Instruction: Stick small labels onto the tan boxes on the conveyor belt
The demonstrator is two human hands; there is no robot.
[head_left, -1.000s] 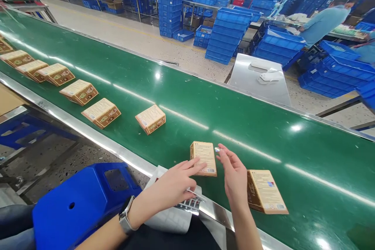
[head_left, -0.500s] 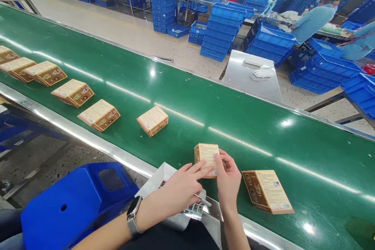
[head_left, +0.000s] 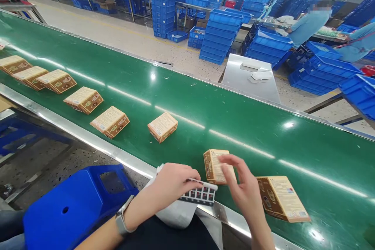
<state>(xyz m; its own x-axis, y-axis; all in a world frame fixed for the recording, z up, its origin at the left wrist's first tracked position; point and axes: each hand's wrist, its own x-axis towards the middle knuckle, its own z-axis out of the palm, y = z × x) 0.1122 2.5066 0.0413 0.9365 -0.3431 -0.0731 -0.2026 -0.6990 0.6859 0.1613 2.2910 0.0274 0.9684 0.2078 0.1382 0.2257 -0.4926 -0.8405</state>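
At the near edge of the green conveyor belt (head_left: 205, 97), the left hand (head_left: 172, 183) is curled closed around a sheet of small stickers (head_left: 202, 194), pinching it between thumb and fingers just in front of the belt's metal rim; a watch (head_left: 121, 218) sits on that wrist. The right hand (head_left: 244, 189) is spread open with fingers loosely extended, holding nothing, its fingertips over the right side of a small brown-and-cream box (head_left: 215, 166) that lies flat on the belt just beyond the sticker sheet; whether they touch the box cannot be told. Just right of that hand lies a second box (head_left: 283, 199). Further left along the belt a single box (head_left: 163, 126) lies apart, then a row of more boxes (head_left: 83, 99) trailing off to the far left. A blue plastic stool (head_left: 73, 203) is near left, below the belt. Stacked blue crates (head_left: 219, 35) stand on the floor beyond the belt.
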